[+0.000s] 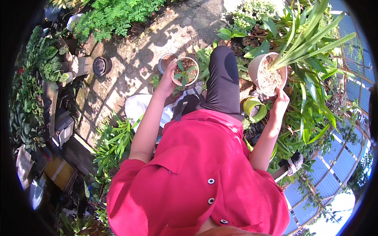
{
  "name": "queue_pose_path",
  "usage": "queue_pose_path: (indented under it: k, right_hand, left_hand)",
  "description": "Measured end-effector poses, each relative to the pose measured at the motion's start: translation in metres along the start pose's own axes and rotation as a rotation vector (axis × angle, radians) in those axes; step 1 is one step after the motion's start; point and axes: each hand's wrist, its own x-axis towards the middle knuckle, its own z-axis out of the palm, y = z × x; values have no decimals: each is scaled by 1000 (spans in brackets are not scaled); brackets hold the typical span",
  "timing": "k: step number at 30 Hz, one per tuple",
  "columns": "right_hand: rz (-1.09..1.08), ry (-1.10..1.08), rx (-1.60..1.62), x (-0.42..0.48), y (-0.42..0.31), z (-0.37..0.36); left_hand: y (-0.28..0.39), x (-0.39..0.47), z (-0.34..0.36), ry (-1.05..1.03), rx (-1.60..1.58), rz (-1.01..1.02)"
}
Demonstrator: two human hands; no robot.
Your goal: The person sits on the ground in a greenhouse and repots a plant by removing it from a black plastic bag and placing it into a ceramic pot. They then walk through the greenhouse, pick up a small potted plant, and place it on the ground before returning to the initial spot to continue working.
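Observation:
My left hand (166, 82) grips the rim of a small pale pot (197, 75), thumb and fingers at its left side. A young plant (185, 73) with a rosette of green leaves grows from the chunky brown medium in it. Just behind that pot is another round pale container (161, 65), partly hidden. My right hand (280, 103) holds the lower rim of a larger whitish pot (254, 70), tipped towards me. Long strap-like leaves (310, 44) rise from its light, chip-like medium (269, 78). Below this pot a yellow-green pot (260, 113) lies tilted.
A black plastic pot (102, 66) stands on the sunlit stone paving (124, 59). White sheeting (141, 107) lies beside my legs. Dense foliage (310, 85) crowds the right, near blue corrugated panels (330, 169). Leafy plants (115, 17) border the paving at the top.

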Motion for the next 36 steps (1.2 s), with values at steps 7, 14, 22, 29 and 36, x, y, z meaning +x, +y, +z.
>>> queue_pose_path:
  k: [7,14,22,29,36]
  right_hand:
    - [-43,-204,-7,102,-65,116]
    - [-41,-452,241,258,-80,270]
    - [90,-263,238,429,-211,387]
    - [-1,-231,350,494,-328,396]
    - [-191,-51,107,533,-377,382]
  left_hand:
    - [50,38,-61,159,-253,110]
    - [131,108,-48,456,-393,46]
    - [293,280,-9,283,-88,-82]
    - [451,414,161,1,69,110]
    - [505,531,320,-402,498,-8]
